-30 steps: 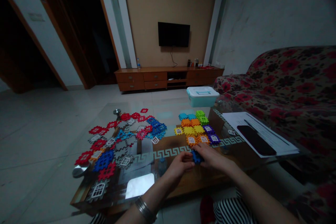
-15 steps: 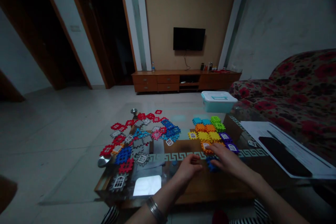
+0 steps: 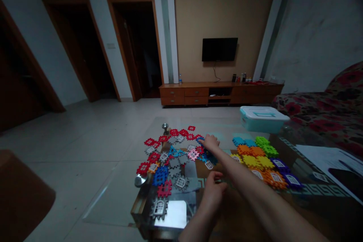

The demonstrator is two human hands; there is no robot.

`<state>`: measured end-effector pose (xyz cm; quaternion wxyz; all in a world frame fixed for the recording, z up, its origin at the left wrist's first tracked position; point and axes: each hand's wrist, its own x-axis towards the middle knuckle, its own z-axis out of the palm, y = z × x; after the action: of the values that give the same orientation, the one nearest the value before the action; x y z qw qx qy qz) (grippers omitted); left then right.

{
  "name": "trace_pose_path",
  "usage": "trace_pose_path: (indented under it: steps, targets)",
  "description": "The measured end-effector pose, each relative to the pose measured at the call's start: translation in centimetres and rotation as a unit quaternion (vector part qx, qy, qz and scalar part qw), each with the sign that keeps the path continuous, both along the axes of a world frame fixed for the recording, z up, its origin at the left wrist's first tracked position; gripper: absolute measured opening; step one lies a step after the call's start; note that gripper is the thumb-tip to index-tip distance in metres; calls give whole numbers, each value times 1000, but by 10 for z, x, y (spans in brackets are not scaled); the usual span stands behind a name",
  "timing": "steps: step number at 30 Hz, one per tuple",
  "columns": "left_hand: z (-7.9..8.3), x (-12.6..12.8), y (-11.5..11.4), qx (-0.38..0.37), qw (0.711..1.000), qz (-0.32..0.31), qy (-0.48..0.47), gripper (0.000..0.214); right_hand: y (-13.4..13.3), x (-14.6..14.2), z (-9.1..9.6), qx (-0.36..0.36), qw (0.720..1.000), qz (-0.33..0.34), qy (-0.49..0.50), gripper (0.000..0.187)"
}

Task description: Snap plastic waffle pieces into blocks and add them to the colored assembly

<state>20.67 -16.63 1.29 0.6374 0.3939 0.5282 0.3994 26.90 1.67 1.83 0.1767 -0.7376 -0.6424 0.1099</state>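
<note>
Bending at the knuckles, the fingers of the right hand (image 3: 209, 143) reach down at the blue pieces (image 3: 210, 157); the thumb's grip is hidden, so whether one is pinched can't be made out. Left hand (image 3: 213, 191): loosely curled, thumb apart from the fingers, nothing seen in the grasp, poised nearer the body. The blue pieces lie heaped on the far side of the glass table (image 3: 113, 196), partly under the right hand. Handling estimate: light, stiff, thin plastic, probably smooth enough to skate on glass; unlikely to break, though the teeth may snag neighbours. Best hold: opposite toothed edges between thumb and fingertip, or a fingertip hooked in a cut-out. Next outward: a pink piece (image 3: 193, 154) and a loose white window (image 3: 209, 165) just beside the heap; farther out, red pieces (image 3: 153, 157) to the left, yellow pieces (image 3: 249, 161) to the right.
</note>
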Motion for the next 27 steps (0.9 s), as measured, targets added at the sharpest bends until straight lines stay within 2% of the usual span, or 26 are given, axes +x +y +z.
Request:
trace_pose_path:
  steps: [4, 8, 14, 18, 22, 24, 27]
  targets:
    - [-2, -10, 5, 14, 999, 19, -36, 32, 5, -17, -3, -19, 1000, -17, -7, 42]
    - [3, -19, 3, 2, 999, 28, -27, 33, 2, -21, -2, -15, 1000, 13, -9, 34]
    - [10, -31, 3, 7, 999, 45, -19, 33, -15, -17, 8, 55, 995, 82, -17, 39]
    - [15, -40, 10, 8, 994, 108, -29, 29, -40, -6, 12, 108, 982, 156, 3, 46]
    - [18, -52, 17, 28, 979, 183, -81, 35, -76, 2, 9, 186, 945, 262, 69, 52]
    - [18, -57, 19, 48, 970, 211, -111, 36, -95, 2, 7, 197, 934, 283, 93, 48]
    - [18, -64, 21, 80, 966, 210, -125, 29, -122, 1, 4, 186, 926, 291, 152, 46]
